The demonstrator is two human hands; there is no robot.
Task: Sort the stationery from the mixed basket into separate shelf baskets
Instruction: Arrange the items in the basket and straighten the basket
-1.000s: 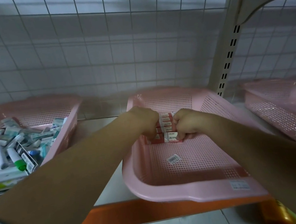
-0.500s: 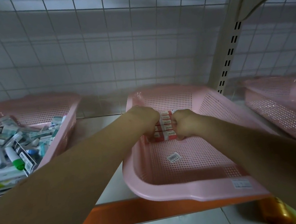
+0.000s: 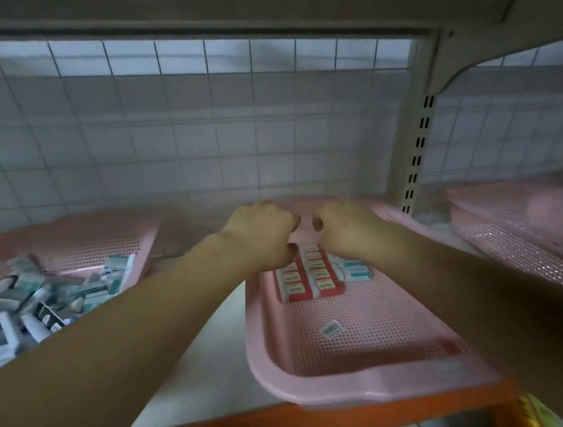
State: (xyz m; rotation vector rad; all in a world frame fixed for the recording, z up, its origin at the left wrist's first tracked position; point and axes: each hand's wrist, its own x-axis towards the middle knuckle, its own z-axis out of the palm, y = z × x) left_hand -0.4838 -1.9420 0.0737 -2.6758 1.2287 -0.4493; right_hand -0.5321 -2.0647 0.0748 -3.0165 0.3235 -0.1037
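Both hands hover with curled fingers over the middle pink basket, just above the rows of red boxes.

In the centre of the frame the left hand (image 3: 262, 239) and right hand (image 3: 347, 231) sit close together, knuckles up and fingers curled in, with nothing visible in either. Just below them the red boxes (image 3: 308, 276) lie in two neat rows at the far end of the middle basket (image 3: 359, 388), with teal-and-white boxes (image 3: 354, 270) touching them on the right. A barcode sticker (image 3: 331, 329) lies on the basket's floor nearer the camera. At the left edge of the frame the mixed basket (image 3: 69, 233) holds a jumble of stationery (image 3: 31, 306). A third pink basket (image 3: 523, 241) sits at the right edge. All three rest on a shelf with an orange front edge (image 3: 293, 425).
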